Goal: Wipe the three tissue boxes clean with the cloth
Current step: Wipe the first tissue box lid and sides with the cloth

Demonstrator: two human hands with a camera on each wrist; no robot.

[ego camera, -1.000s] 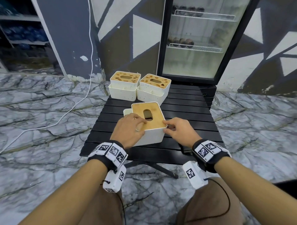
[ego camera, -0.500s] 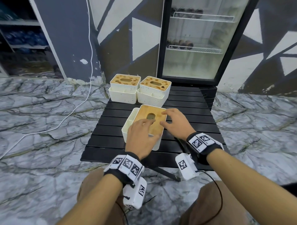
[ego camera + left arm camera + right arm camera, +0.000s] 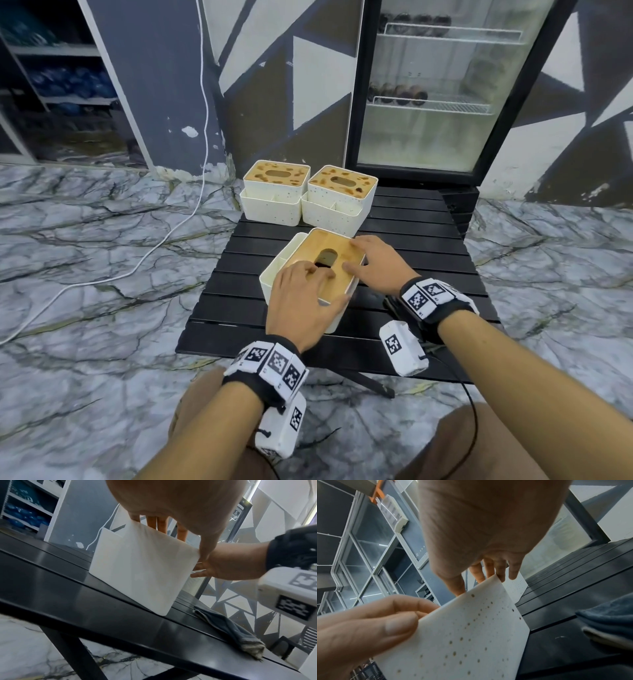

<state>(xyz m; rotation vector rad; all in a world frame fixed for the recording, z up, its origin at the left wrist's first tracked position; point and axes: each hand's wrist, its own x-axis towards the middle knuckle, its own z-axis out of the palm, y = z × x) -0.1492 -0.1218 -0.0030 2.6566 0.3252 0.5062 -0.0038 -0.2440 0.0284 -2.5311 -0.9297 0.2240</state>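
The near tissue box [image 3: 305, 251], white with a clean wooden lid, lies flat on the black slatted table [image 3: 411, 233]. My left hand [image 3: 301, 301] grips its near end, fingers on the lid by the slot, thumb down the right side. My right hand [image 3: 376, 263] rests on the lid's right part with fingers spread. Two more tissue boxes [image 3: 275, 174] [image 3: 342, 183] with brown-stained lids stand side by side at the table's back. The dark grey cloth [image 3: 228, 628] lies on the table right of the near box [image 3: 140, 568], beneath my right wrist.
A glass-door fridge [image 3: 438, 102] stands right behind the table. A white cable [image 3: 164, 240] runs across the marble floor on the left. Shelves stand at the far left. My knees are close under the table's front edge.
The near box was tipped toward me and now lies flat, turned lengthwise away. My left hand moved from its left side to its near end. My right hand went from the corner onto the lid.
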